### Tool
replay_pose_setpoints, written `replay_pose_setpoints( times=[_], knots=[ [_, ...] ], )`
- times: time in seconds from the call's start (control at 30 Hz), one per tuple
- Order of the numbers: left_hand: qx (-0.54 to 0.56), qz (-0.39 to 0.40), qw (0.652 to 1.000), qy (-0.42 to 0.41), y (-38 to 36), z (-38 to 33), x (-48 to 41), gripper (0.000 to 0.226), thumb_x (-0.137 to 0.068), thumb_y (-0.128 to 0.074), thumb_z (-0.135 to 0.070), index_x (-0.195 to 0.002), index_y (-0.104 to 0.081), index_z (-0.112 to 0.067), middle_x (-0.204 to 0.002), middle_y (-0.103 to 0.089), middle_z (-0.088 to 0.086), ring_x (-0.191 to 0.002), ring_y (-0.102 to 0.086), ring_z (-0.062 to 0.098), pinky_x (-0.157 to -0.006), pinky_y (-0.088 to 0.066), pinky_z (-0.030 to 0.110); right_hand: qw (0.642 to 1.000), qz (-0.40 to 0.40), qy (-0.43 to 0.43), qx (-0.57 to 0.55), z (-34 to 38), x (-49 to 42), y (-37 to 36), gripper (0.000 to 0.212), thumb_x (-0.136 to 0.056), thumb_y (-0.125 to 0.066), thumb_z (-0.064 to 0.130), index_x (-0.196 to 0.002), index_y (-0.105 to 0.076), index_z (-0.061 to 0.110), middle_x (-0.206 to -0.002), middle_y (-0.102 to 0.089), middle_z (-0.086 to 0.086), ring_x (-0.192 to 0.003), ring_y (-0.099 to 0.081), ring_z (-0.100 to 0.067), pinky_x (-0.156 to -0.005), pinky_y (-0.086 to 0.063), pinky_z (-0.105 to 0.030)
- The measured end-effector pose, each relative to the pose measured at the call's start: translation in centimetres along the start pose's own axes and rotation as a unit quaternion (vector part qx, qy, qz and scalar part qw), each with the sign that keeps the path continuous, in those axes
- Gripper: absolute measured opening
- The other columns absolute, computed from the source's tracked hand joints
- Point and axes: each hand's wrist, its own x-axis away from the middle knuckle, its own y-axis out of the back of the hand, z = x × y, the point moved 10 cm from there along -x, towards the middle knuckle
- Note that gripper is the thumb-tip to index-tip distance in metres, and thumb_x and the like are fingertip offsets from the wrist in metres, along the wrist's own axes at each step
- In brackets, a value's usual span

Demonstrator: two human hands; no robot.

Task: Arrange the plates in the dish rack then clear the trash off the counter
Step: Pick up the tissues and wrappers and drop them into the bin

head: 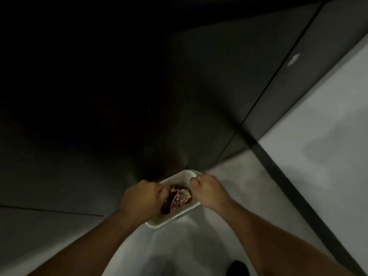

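A white rectangular tray (184, 213) is held low in the middle of the head view, above a pale floor. It carries dark red pomegranate scraps (180, 197) with pale seeds. My left hand (142, 198) grips the tray's left long side, fingers curled over the rim. On the far right corner of the tray my right hand (207, 189) is closed. No plates or dish rack are in view.
Dark cabinet fronts (219, 86) fill the upper part of the view, very dimly lit. A pale floor (318, 146) spreads to the right, crossed by a dark strip (282, 172). A dark shoe tip (238, 268) shows at the bottom.
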Motion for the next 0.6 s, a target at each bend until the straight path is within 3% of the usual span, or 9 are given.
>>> replay_pose_setpoints(
  times=[0.07,0.17,0.27,0.33,0.4,0.47,0.53,0.6],
  knots=[
    [-0.007,-0.002,1.0,0.003,-3.8,3.4,-0.6,0.044,-0.098,-0.043,-0.043,-0.056,-0.043,-0.029,-0.061,-0.05,-0.005,-0.067,-0.06,0.017,-0.063,-0.046,0.031,0.999,0.04,-0.001,0.034,-1.6,-3.9,-5.2,0.036,-0.098,-0.043,0.031,-0.094,-0.07,0.007,-0.1,-0.069,-0.015,-0.093,-0.063,-0.029,-0.076,-0.045,-0.029],
    [-0.019,-0.023,1.0,0.001,-8.0,6.8,-1.9,0.045,-0.097,-0.044,-0.044,-0.054,-0.039,-0.031,-0.058,-0.046,-0.006,-0.061,-0.053,0.013,-0.059,-0.038,0.029,0.99,0.098,0.016,0.096,-3.7,-8.8,-11.7,0.034,-0.1,-0.044,0.035,-0.113,-0.065,0.011,-0.115,-0.067,-0.013,-0.106,-0.062,-0.029,-0.09,-0.05,-0.034],
    [-0.007,-0.026,1.0,-0.009,-11.5,8.3,-4.1,0.043,-0.097,-0.045,-0.043,-0.056,-0.042,-0.03,-0.059,-0.046,-0.008,-0.062,-0.05,0.012,-0.061,-0.037,0.03,0.979,0.124,0.051,0.155,-5.4,-12.0,-15.2,0.035,-0.099,-0.048,0.027,-0.131,-0.054,0.014,-0.136,-0.055,-0.011,-0.124,-0.051,-0.028,-0.105,-0.042,-0.038],
    [-0.005,-0.024,1.0,-0.013,-13.6,8.5,-5.8,0.036,-0.097,-0.043,-0.044,-0.066,-0.053,-0.029,-0.068,-0.051,-0.009,-0.069,-0.054,0.013,-0.065,-0.041,0.031,0.979,0.13,0.06,0.147,-6.2,-12.9,-16.1,0.041,-0.097,-0.049,0.017,-0.138,-0.05,0.017,-0.142,-0.051,-0.007,-0.131,-0.046,-0.025,-0.109,-0.039,-0.035],
    [0.006,-0.026,1.0,-0.017,-15.5,8.3,-7.5,0.031,-0.098,-0.042,-0.043,-0.086,-0.065,-0.027,-0.087,-0.062,-0.008,-0.083,-0.058,0.013,-0.076,-0.046,0.031,0.985,0.117,0.064,0.106,-6.6,-13.3,-15.8,0.039,-0.095,-0.047,0.007,-0.13,-0.059,0.02,-0.132,-0.06,-0.004,-0.121,-0.055,-0.021,-0.104,-0.046,-0.032],
    [0.039,0.017,0.998,-0.041,-18.1,7.2,-8.9,0.032,-0.1,-0.037,-0.041,-0.113,-0.063,-0.026,-0.118,-0.062,-0.005,-0.107,-0.055,0.012,-0.095,-0.042,0.029,0.991,0.093,0.07,0.068,-6.6,-13.0,-14.5,0.035,-0.095,-0.047,0.005,-0.12,-0.066,0.02,-0.121,-0.065,-0.001,-0.106,-0.061,-0.015,-0.093,-0.05,-0.025],
    [0.027,0.126,0.989,-0.072,-21.4,5.6,-9.2,0.045,-0.103,-0.029,-0.04,-0.143,-0.04,-0.023,-0.151,-0.036,-0.004,-0.139,-0.03,0.016,-0.116,-0.02,0.029,0.993,0.081,0.079,0.04,-6.2,-12.1,-12.8,0.03,-0.099,-0.046,0.01,-0.116,-0.067,0.022,-0.115,-0.066,0.002,-0.089,-0.061,-0.009,-0.077,-0.048,-0.017],
    [-0.05,0.215,0.971,-0.089,-23.4,4.6,-8.5,0.053,-0.105,-0.022,-0.038,-0.154,-0.018,-0.02,-0.162,-0.005,-0.004,-0.149,0.002,0.019,-0.12,0.003,0.034,0.992,0.067,0.098,0.044,-5.6,-11.0,-11.0,0.027,-0.101,-0.046,0.017,-0.118,-0.065,0.026,-0.114,-0.066,0.006,-0.085,-0.057,-0.004,-0.07,-0.041,-0.01]
  ],
)
